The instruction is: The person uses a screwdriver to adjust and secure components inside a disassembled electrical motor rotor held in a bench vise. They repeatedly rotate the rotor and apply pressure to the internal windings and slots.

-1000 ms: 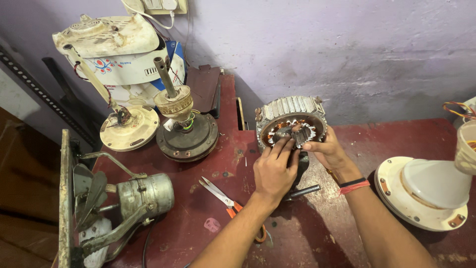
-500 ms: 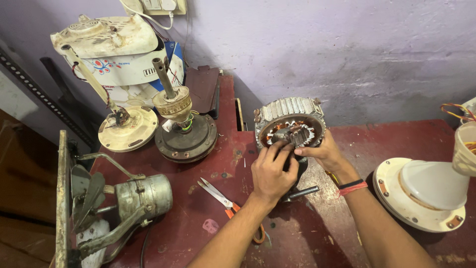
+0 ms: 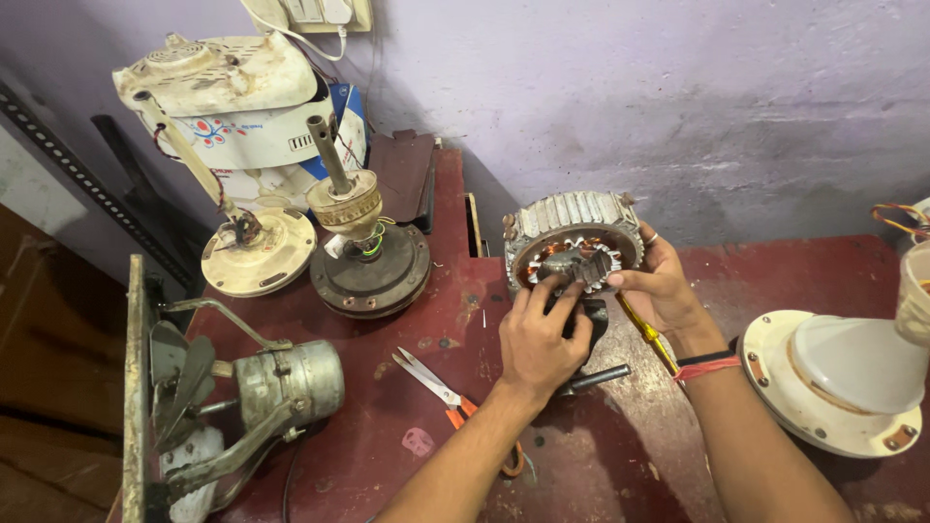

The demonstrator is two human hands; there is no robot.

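Note:
A round grey motor stator (image 3: 572, 218) with copper windings stands tilted on its edge on the dark red table (image 3: 407, 426), its open face toward me. My left hand (image 3: 538, 339) presses its fingers against the lower front of the stator's core. My right hand (image 3: 659, 286) cups the stator's right side, with its fingers at the winding ring. A yellow-handled screwdriver (image 3: 647, 334) lies under the right palm. A black tool handle (image 3: 596, 378) sticks out below the left hand.
Orange-handled scissors (image 3: 436, 387) lie left of my left arm. A ceiling fan motor with a shaft (image 3: 368, 266) and a cream canopy (image 3: 257, 252) stand at the back left. An exhaust fan motor (image 3: 281, 383) lies at the left; a white fan base (image 3: 833, 378) stands right.
The view has shifted slightly. Both hands stay on the stator, and the fingers have moved a little around its core.

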